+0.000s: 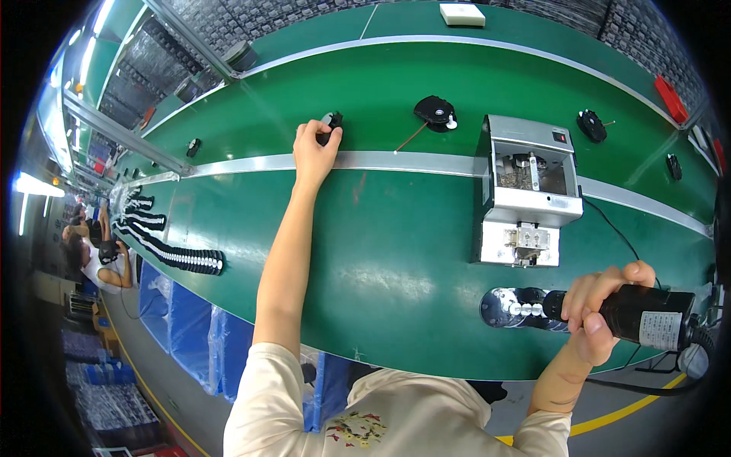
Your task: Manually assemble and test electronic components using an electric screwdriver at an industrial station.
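Note:
My left hand [316, 148] reaches far out over the green bench and its fingers close on a small black part [330, 123] at the edge of the green conveyor belt [365, 91]. My right hand [598, 308] grips a black electric screwdriver [647, 316], lying sideways near the bench's front edge. Its tip points left at a round black fixture [509, 307] with shiny pins. More black parts ride the belt: one with a white knob and a wire [435, 113], another [592, 126] further right.
A grey metal screw feeder box [527, 190] stands on the bench right of centre, its cable trailing right. Rows of stacked black discs [175, 255] lie at the left. A white block [462, 14] sits beyond the belt. Another person [95, 259] sits far left.

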Demonstrator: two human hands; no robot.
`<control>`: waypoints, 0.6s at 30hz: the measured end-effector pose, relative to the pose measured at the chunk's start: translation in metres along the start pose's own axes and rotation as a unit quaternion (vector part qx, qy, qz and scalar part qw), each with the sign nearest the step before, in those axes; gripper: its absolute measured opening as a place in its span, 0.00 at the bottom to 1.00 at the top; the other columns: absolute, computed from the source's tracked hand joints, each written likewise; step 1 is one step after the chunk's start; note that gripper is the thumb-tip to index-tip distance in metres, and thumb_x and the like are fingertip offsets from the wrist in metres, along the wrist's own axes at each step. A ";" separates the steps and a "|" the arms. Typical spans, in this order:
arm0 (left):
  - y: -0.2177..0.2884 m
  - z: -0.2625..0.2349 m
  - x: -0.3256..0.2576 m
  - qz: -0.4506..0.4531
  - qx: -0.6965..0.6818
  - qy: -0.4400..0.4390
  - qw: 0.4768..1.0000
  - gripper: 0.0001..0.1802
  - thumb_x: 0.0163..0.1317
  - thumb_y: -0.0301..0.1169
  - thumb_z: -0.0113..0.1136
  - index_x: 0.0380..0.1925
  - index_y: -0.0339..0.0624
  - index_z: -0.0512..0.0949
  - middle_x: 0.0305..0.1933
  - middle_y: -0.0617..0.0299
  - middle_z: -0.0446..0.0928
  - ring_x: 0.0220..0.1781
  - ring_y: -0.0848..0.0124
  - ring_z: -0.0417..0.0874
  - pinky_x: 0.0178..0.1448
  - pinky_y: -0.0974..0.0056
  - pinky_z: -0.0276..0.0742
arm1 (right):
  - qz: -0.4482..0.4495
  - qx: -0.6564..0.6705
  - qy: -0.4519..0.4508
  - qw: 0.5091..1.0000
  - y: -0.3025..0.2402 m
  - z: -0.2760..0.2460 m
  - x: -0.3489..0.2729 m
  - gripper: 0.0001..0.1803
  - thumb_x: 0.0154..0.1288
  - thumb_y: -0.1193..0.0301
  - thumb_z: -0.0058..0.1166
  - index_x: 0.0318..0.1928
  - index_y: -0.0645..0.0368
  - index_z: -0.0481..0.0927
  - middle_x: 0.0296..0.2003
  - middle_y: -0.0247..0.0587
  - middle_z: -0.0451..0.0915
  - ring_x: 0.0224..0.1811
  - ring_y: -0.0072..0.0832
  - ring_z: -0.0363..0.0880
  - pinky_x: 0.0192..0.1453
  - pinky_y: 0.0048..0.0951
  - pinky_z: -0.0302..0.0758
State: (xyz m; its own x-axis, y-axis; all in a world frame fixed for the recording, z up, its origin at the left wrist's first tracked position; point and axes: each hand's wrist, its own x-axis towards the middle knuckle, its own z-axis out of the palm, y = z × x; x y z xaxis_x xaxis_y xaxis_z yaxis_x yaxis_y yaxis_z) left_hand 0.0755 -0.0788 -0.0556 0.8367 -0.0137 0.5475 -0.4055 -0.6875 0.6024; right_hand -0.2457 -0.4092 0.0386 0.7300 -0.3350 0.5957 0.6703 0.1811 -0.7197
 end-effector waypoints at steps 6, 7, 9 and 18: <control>0.101 -0.046 -0.055 -0.117 -0.233 -0.238 0.935 0.15 0.71 0.37 0.50 0.33 0.34 0.75 0.33 0.58 0.76 0.29 0.71 0.76 0.34 0.65 0.72 | -0.001 -0.003 -0.003 1.000 -0.003 -0.006 -0.002 0.33 0.53 0.76 0.59 0.58 0.59 0.59 0.19 0.33 0.66 0.14 0.22 0.65 0.21 0.24 0.69; 0.105 -0.045 -0.070 -0.062 -0.156 -0.262 0.950 0.15 0.72 0.36 0.49 0.33 0.34 0.75 0.30 0.57 0.76 0.29 0.68 0.76 0.34 0.63 0.72 | 0.001 -0.004 -0.008 1.000 -0.004 -0.005 -0.002 0.33 0.53 0.76 0.59 0.58 0.59 0.59 0.19 0.33 0.66 0.14 0.21 0.65 0.21 0.24 0.69; 0.109 -0.037 -0.098 0.110 -0.120 -0.284 0.945 0.13 0.70 0.34 0.50 0.33 0.34 0.75 0.32 0.53 0.74 0.34 0.60 0.77 0.38 0.59 0.71 | 0.006 -0.003 0.003 1.000 -0.005 0.002 -0.003 0.32 0.52 0.76 0.59 0.57 0.59 0.60 0.19 0.33 0.67 0.14 0.21 0.65 0.21 0.24 0.68; 0.132 -0.052 -0.131 0.213 -0.118 -0.365 0.899 0.09 0.52 0.24 0.63 0.33 0.38 0.75 0.51 0.54 0.72 0.58 0.55 0.72 0.62 0.57 0.67 | 0.014 0.005 0.019 1.000 -0.006 0.000 -0.001 0.32 0.51 0.76 0.60 0.56 0.60 0.60 0.19 0.33 0.67 0.14 0.20 0.64 0.21 0.23 0.68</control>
State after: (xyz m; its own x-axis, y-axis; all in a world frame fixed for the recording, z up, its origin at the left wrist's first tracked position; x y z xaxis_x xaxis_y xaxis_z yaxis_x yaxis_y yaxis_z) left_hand -0.1069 -0.1301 -0.0171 0.5703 -0.7709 0.2837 -0.7414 -0.3343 0.5819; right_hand -0.2505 -0.4099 0.0422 0.7426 -0.3643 0.5620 0.6517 0.1998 -0.7317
